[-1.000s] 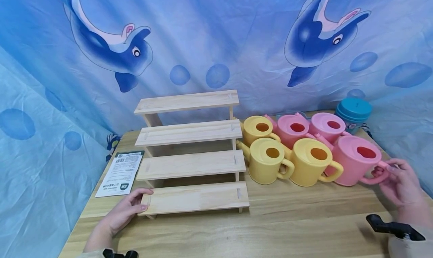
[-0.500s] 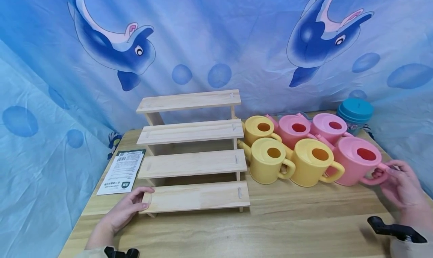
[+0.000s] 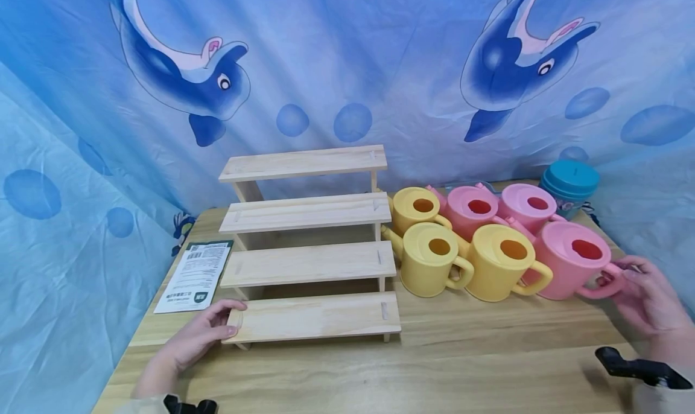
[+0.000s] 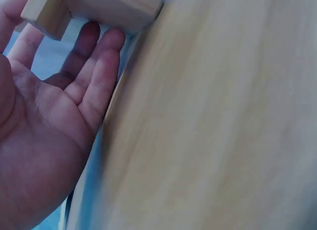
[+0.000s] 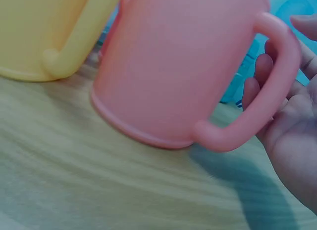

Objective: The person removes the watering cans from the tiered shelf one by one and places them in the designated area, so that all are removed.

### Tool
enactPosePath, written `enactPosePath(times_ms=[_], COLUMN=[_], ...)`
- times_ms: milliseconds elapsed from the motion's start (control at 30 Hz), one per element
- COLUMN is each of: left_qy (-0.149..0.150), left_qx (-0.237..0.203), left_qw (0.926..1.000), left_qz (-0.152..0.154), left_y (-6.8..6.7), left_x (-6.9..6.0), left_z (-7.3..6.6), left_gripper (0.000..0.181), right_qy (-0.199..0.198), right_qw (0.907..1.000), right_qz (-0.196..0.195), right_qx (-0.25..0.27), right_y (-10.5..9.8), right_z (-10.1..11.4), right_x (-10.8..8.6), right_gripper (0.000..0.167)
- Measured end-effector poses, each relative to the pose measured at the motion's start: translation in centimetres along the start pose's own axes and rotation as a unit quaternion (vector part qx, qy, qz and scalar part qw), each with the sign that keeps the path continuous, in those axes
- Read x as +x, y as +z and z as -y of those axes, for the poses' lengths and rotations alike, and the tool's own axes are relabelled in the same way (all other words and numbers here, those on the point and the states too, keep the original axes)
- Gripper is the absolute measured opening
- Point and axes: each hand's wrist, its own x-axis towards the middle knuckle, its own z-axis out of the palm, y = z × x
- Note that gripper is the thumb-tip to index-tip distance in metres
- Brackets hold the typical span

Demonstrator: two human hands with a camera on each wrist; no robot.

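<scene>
A tiered wooden stand point(image 3: 315, 317) with several stepped boards stands left of the table's middle. My left hand point(image 3: 198, 335) grips the left end of its lowest board, thumb on the top face. In the left wrist view, the fingers of that hand point(image 4: 54, 101) lie by a blurred board and a wooden leg piece. At the right, my right hand point(image 3: 651, 296) is at the handle of a pink watering can point(image 3: 570, 257). In the right wrist view, fingertips point(image 5: 251, 89) show through the handle's loop, curled behind it, and the thumb stands apart from it. The can rests on the table.
Yellow watering cans point(image 3: 429, 263) and other pink watering cans point(image 3: 469, 209) cluster beside the stand. A blue-lidded container point(image 3: 570, 178) stands behind them. Left of the stand lies a printed packet point(image 3: 194, 275). A blue dolphin-print curtain point(image 3: 347, 58) closes off the back and sides.
My right hand has shifted slightly to the right at the pink can's handle. The left hand stays on the stand's lowest board, and the cans have hardly moved.
</scene>
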Motion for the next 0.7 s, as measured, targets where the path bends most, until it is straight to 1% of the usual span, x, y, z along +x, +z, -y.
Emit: enactPosePath(times_ms=[100,167,267,300,333,400,433,500,567,633,700], left_qy=[0.013,0.023,0.034,0.037,0.036,0.042,0.044,0.048,0.055,0.055,0.061], left_qx=[-0.002,-0.009,-0.016,-0.018,-0.016,-0.001,0.022,0.056,0.093,0.125,0.136], left_qw=[0.9999,0.9997,0.9992,0.9991,0.9990,0.9988,0.9984,0.9965,0.9930,0.9888,0.9865], left_qz=[-0.003,-0.006,-0.011,-0.012,-0.018,-0.023,-0.030,-0.039,-0.047,-0.062,-0.069], left_y=[-0.7,-1.3,-2.4,-2.8,-3.2,-3.9,-4.3,-5.2,-6.1,-6.9,-7.7], left_x=[-0.1,-0.1,0.2,0.3,0.4,0.7,0.9,1.4,1.9,2.3,2.5], left_z=[-0.2,-0.3,-0.9,-1.2,-1.6,-2.6,-3.2,-4.5,-6.0,-7.4,-8.6], left_gripper=[0.032,0.033,0.034,0.033,0.033,0.033,0.034,0.034,0.035,0.036,0.036], right_qy=[0.013,0.019,0.027,0.020,0.011,-0.009,-0.014,-0.018,0.001,0.029,0.051], right_qw=[0.9985,0.9956,0.9906,0.9884,0.9845,0.9738,0.9632,0.9361,0.9028,0.8644,0.8349], right_qz=[-0.005,-0.008,-0.011,-0.008,-0.009,-0.011,-0.014,-0.019,-0.035,-0.043,-0.051], right_qx=[-0.054,-0.092,-0.134,-0.150,-0.175,-0.227,-0.268,-0.351,-0.429,-0.500,-0.546], right_y=[-0.5,-1.0,-2.5,-3.3,-4.0,-5.2,-5.2,-4.3,-2.2,0.3,2.2], right_z=[0.6,1.0,1.6,1.7,1.8,2.1,2.5,3.2,4.1,4.8,5.0], right_x=[0.5,1.0,2.0,2.5,3.0,4.1,4.5,5.0,5.3,5.5,6.1], right_gripper=[0.035,0.034,0.031,0.031,0.030,0.029,0.029,0.029,0.029,0.029,0.028])
